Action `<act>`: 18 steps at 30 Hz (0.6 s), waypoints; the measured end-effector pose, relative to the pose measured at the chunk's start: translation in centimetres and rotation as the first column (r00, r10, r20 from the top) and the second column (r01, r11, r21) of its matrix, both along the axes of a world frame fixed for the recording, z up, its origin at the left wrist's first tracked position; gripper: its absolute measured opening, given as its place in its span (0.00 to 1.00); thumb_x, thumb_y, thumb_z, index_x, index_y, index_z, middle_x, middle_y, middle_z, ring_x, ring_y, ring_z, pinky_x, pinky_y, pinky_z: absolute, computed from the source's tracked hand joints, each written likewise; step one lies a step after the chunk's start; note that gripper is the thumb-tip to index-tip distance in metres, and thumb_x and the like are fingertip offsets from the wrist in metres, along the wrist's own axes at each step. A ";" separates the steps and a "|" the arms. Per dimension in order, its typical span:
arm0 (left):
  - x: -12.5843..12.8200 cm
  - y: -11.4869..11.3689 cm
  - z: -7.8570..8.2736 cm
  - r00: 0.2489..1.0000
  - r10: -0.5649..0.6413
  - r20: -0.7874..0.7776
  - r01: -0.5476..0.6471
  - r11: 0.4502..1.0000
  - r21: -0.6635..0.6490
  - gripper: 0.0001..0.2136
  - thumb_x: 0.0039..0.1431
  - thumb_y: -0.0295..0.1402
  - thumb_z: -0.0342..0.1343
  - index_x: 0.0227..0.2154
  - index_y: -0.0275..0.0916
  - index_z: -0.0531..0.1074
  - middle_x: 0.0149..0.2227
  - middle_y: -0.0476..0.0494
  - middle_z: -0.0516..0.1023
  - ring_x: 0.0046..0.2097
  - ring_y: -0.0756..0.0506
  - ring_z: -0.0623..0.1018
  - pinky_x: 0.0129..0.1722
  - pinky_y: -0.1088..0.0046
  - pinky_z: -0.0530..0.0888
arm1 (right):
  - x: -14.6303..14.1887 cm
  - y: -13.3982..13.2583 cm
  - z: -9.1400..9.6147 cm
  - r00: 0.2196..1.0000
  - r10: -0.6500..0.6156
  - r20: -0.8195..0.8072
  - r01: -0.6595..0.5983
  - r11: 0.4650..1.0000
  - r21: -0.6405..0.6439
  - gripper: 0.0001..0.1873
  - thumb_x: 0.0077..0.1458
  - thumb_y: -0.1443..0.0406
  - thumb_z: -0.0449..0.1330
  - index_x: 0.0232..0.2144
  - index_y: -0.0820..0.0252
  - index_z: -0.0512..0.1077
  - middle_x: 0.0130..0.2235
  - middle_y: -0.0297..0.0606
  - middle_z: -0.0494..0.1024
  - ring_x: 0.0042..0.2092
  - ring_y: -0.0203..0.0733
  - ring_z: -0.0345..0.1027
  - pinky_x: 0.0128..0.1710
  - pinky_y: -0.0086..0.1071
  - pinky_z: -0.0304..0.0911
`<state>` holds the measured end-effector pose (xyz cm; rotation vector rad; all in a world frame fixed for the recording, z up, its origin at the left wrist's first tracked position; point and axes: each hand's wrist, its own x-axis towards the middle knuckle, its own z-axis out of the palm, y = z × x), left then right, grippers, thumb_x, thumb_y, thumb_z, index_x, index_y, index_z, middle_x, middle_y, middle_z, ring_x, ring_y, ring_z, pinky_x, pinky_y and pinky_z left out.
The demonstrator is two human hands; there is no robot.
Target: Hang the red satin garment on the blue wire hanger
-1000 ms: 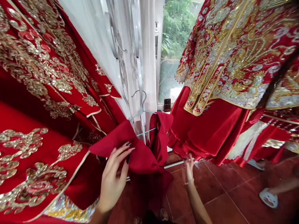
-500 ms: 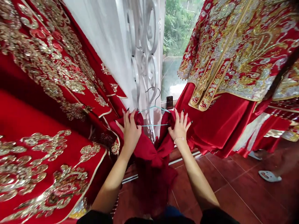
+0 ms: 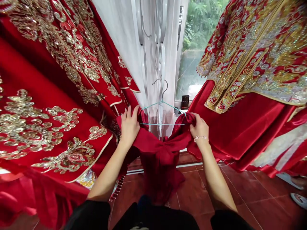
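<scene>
A dark red dress [image 3: 159, 153] hangs in front of me on a thin light-blue wire hanger [image 3: 153, 124] with a silver hook. My left hand [image 3: 130, 125] is closed on the dress's left shoulder, near that end of the hanger. On the other side my right hand [image 3: 199, 128], with a bracelet at the wrist, grips the gathered right shoulder around the hanger's tip. The neckline droops in a V between my hands. The hook's curved end points up, beside white scrolled metalwork, and I cannot tell whether it touches it.
Red garments with gold sequins [image 3: 64, 140] hang close on the left. An embroidered red jacket [image 3: 254, 60] over a red skirt [image 3: 240, 127] hangs on the right. A phone [image 3: 185, 102] stands by the window. At the right edge a slipper [image 3: 298, 200] shows on the tiled floor [image 3: 199, 188].
My right hand has moved outward and its spread fingers have closed around the right shoulder. My left hand's fingers have drawn closer together. The view has shifted, and more hanger shows at the right.
</scene>
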<state>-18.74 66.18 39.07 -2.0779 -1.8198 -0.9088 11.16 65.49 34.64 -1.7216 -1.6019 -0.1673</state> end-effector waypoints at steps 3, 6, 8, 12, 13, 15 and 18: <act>-0.8 -0.2 0.3 0.999 -0.013 -0.032 0.012 0.999 -0.031 0.31 0.55 0.18 0.46 0.64 0.34 0.63 0.65 0.31 0.66 0.65 0.35 0.67 0.65 0.57 0.66 | 0.8 -0.2 0.6 1.000 -0.015 -0.005 0.015 1.000 -0.005 0.25 0.49 0.71 0.55 0.51 0.60 0.73 0.43 0.48 0.80 0.48 0.54 0.72 0.47 0.43 0.68; -1.2 -0.6 0.4 0.999 -0.016 -0.033 0.014 0.999 -0.045 0.30 0.57 0.20 0.46 0.64 0.36 0.63 0.64 0.33 0.67 0.66 0.35 0.67 0.63 0.58 0.68 | 1.1 -0.4 1.3 1.000 -0.016 0.010 0.016 0.999 -0.048 0.23 0.50 0.71 0.56 0.49 0.59 0.75 0.41 0.46 0.81 0.47 0.53 0.73 0.47 0.41 0.69; -1.4 -0.8 0.6 0.999 -0.029 -0.032 0.027 0.998 -0.060 0.30 0.59 0.22 0.47 0.65 0.38 0.62 0.65 0.33 0.66 0.67 0.35 0.65 0.64 0.55 0.68 | 1.4 -0.4 1.5 1.000 0.007 0.006 -0.006 0.995 -0.104 0.23 0.51 0.71 0.57 0.50 0.58 0.75 0.42 0.44 0.82 0.47 0.52 0.75 0.48 0.41 0.69; -1.9 -1.3 0.8 0.998 0.019 -0.063 -0.028 0.988 -0.153 0.30 0.61 0.27 0.49 0.68 0.44 0.57 0.69 0.33 0.57 0.71 0.25 0.52 0.63 0.34 0.60 | 2.5 0.0 1.5 0.991 0.131 -0.018 -0.132 0.976 -0.173 0.26 0.52 0.72 0.57 0.55 0.58 0.73 0.48 0.43 0.82 0.49 0.51 0.77 0.52 0.42 0.69; -2.1 -1.3 0.9 0.997 0.024 -0.067 -0.037 0.982 -0.184 0.31 0.61 0.29 0.49 0.68 0.46 0.56 0.70 0.33 0.55 0.71 0.24 0.50 0.61 0.31 0.60 | 2.7 0.2 1.4 0.986 0.164 -0.025 -0.166 0.971 -0.174 0.27 0.52 0.72 0.57 0.55 0.58 0.73 0.50 0.43 0.82 0.50 0.51 0.77 0.53 0.42 0.69; -2.4 -1.4 1.0 0.997 -0.001 -0.076 -0.016 0.974 -0.227 0.32 0.61 0.29 0.50 0.69 0.47 0.54 0.71 0.35 0.55 0.71 0.25 0.50 0.62 0.34 0.62 | 2.9 0.5 1.2 0.975 0.219 -0.036 -0.222 0.963 -0.155 0.28 0.52 0.71 0.59 0.57 0.58 0.72 0.54 0.44 0.80 0.56 0.51 0.74 0.58 0.42 0.67; -2.8 -1.4 1.0 0.991 -0.043 -0.124 0.017 0.978 -0.206 0.32 0.61 0.27 0.50 0.69 0.44 0.55 0.69 0.35 0.60 0.70 0.29 0.56 0.65 0.46 0.64 | 2.7 0.9 0.9 0.972 0.233 -0.016 -0.234 0.966 -0.112 0.31 0.50 0.73 0.59 0.58 0.59 0.70 0.61 0.45 0.73 0.64 0.51 0.64 0.64 0.45 0.61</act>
